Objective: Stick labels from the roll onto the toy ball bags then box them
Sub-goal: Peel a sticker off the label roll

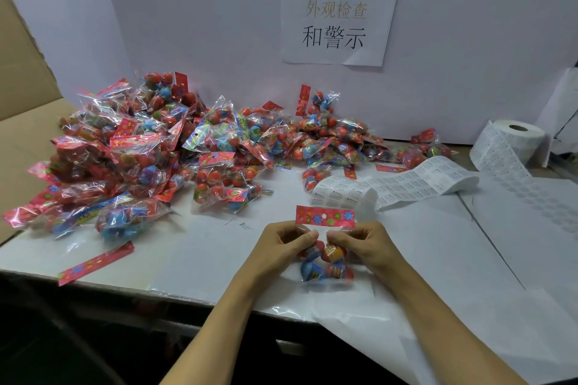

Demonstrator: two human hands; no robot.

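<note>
Both hands hold 1 toy ball bag (325, 255) just above the near part of the white table (200, 247), its red flowered header card (325, 216) pointing away from the person. The left hand (281, 251) has its grip clenched on the bag's left side, fingers curled and pinching the clear plastic just below the card. The right hand (362, 247) grips the right side the same way, fingertips close to those of the left. A big pile of bags (162, 147) covers the table's far left. The label roll (513, 141) stands far right, its unrolled label strip (394, 186) lying between roll and hands. A cardboard box (22, 103) sits at left. A paper sign (339, 19) hangs on the back wall.
</note>
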